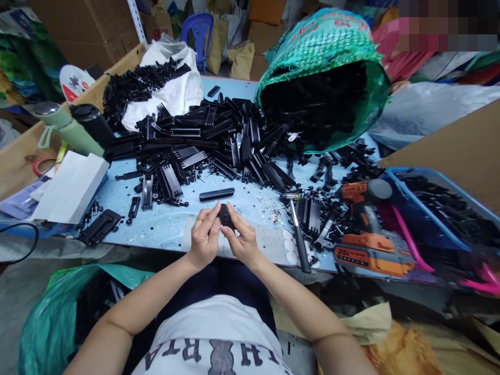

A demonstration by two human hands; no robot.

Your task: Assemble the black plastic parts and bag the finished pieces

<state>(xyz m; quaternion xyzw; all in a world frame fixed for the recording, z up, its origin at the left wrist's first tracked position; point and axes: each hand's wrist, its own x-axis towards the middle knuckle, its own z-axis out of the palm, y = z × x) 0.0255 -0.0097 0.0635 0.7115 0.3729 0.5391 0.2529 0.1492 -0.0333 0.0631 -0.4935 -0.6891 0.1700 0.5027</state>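
My left hand (205, 232) and my right hand (242, 233) meet over the near edge of the blue table. Between them they pinch a small black plastic part (225, 216), gripped by thumbs and fingers from both sides. Its lower portion is partly covered by my fingertips. Just beyond my hands lies a long black plastic bar (216, 194), touched by neither. A heap of black slotted plastic pieces (211, 130) spreads behind it. To the right rests a hammer (297, 234) with a dark handle.
An orange cordless drill (367, 229) lies at the right, beside a blue bin (429, 208) of black parts. A green woven sack (324, 78) opens toward me at the back. Bottles (66, 125) and a white box (72, 187) stand left. Below left hangs a green bag (50, 323).
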